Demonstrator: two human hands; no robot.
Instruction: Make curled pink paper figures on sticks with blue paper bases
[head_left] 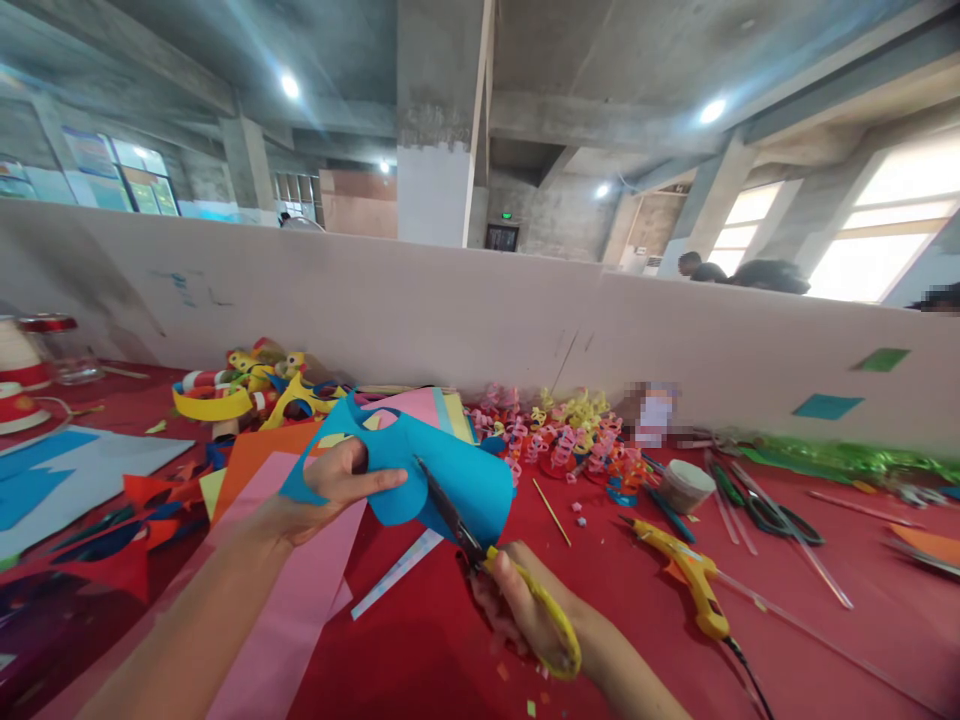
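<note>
A curled sheet of blue paper (465, 480) with rounded cut-outs along its left part is held up over the red table. My left hand (337, 480) grips it at the left, thumb and fingers closed on the paper. In my right hand (532, 600) are scissors (457, 525) with yellow handles and dark blades. The fingers are wrapped round the handles, and the blades lie against the paper, pointing up and left. Beneath my left arm lie pink paper sheets (292, 590) and an orange sheet (262, 460).
A yellow glue gun (686, 575) with a black cord lies at right, near a white tape roll (686, 485) and dark-handled scissors (784, 515). Pink and yellow paper curls (570, 430) line the white partition (360, 300). Blue-white sheets (112, 470) lie at left.
</note>
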